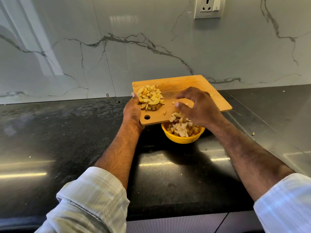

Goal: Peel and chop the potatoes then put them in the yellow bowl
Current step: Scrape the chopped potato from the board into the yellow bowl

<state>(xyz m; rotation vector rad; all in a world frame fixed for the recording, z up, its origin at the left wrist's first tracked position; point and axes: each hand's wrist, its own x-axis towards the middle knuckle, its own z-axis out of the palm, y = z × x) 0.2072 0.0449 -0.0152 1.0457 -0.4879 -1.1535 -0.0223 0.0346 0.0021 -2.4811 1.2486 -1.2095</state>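
Note:
My left hand (133, 111) grips the left edge of a wooden cutting board (208, 93), which is lifted and tilted over the yellow bowl (182, 138). A heap of chopped potato (150, 97) lies on the board's left part beside my thumb. My right hand (198, 106) rests on the board's near edge with its fingers loosely bent, touching a few loose pieces. More potato pieces (180, 126) tumble off the near edge into the bowl, which holds chopped potato.
The bowl stands on a black stone counter (67, 132) with a marble backsplash behind it. A wall socket (208, 7) sits high at the right. Small scraps (253, 134) lie on the counter to the right.

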